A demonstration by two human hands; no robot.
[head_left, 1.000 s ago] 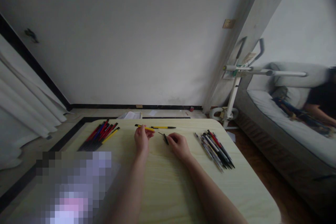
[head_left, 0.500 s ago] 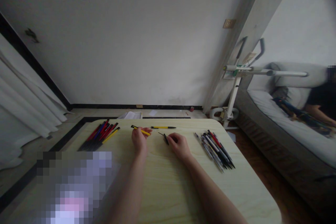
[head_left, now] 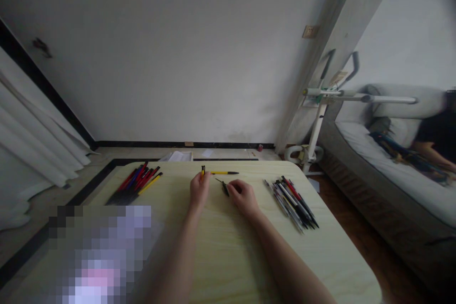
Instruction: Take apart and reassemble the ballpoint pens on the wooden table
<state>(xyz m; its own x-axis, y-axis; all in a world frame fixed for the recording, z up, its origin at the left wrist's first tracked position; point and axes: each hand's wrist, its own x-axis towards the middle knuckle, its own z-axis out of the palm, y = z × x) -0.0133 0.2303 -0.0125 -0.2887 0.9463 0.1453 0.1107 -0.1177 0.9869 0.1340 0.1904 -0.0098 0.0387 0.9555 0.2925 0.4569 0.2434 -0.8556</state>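
My left hand [head_left: 199, 190] is closed around a yellow pen barrel [head_left: 203, 174], held nearly upright with its black clip end at the top. Much of that barrel is hidden by the fingers. Between the fingertips of my right hand [head_left: 244, 195] is a black pen part [head_left: 225, 189], with a thin dark refill [head_left: 219, 180] sticking out toward the upper left. The two hands are a short way apart. Just beyond them a yellow and black pen [head_left: 224, 173] lies flat near the table's far edge.
Several red, blue and yellow pens [head_left: 142, 178] lie in a pile on the table [head_left: 224, 256] at left. Several clear, black and red pens [head_left: 292, 202] lie at right. A blurred-out patch [head_left: 103, 256] covers the near left. Exercise equipment [head_left: 317, 128] and a person [head_left: 436, 137] on a sofa are farther right.
My left hand has moved right, toward my right hand, and turned the yellow barrel from slanting sideways to nearly upright. My right hand has stayed almost still.
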